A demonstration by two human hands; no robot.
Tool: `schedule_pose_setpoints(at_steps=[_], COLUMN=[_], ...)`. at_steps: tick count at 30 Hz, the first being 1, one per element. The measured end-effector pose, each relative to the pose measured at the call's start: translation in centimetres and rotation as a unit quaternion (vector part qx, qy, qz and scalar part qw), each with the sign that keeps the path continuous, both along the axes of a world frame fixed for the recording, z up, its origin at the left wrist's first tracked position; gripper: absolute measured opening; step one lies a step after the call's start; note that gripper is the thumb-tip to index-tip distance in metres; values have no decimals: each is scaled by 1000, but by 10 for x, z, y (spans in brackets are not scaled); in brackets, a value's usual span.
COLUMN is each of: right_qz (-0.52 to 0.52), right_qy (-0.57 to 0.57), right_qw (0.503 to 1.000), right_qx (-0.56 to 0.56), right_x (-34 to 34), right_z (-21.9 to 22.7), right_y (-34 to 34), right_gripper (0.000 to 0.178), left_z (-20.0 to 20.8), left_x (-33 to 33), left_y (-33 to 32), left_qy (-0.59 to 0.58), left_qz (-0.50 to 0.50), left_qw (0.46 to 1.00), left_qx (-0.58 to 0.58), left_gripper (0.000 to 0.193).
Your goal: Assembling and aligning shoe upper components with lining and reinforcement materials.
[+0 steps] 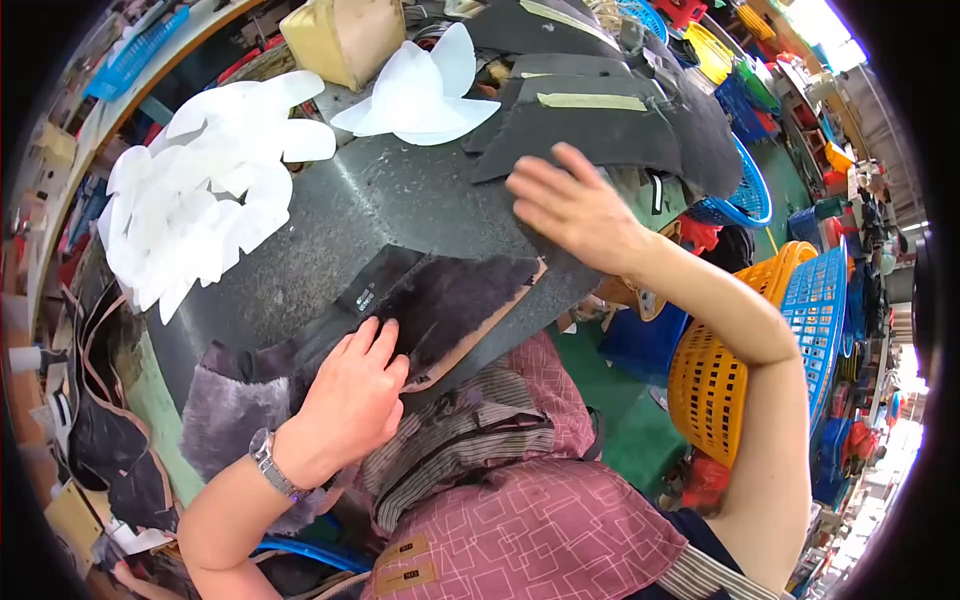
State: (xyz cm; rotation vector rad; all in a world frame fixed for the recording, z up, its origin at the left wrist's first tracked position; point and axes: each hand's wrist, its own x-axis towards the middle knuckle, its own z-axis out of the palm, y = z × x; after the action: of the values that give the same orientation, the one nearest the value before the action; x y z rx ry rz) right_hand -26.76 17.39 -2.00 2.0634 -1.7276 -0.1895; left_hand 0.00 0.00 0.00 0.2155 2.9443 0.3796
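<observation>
- A small black rectangular label with pale print lies on the dark flat piece near the worktop's front edge, just beyond the left hand's fingertips.
- Two tan rectangular labels with dark marks sit one above the other on the patterned maroon cloth below the worktop's front edge.
- No screens or signs can be made out.
</observation>
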Motion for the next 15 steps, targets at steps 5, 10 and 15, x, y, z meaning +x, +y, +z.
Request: schedule_pose_setpoints(at_steps=[5, 10, 15], right_qz=[115, -128, 225], right_qy=[-281, -895, -917], right_qw=[949, 426, 322], right_qx=[-82, -34, 63], right_x=[85, 49, 76], right_z=[4, -2, 29], right_y=[-22, -32, -84], right_gripper=[40, 57, 82], left_z=[6, 35, 75], left_x=[-1, 15, 52], left_y=[-17, -67, -113], left_qy=[-12, 35, 35], left_qz=[-4, 39, 318], left_qw=[1000, 958, 814], left_qx=[-4, 283, 485], left_gripper=[28, 34, 20])
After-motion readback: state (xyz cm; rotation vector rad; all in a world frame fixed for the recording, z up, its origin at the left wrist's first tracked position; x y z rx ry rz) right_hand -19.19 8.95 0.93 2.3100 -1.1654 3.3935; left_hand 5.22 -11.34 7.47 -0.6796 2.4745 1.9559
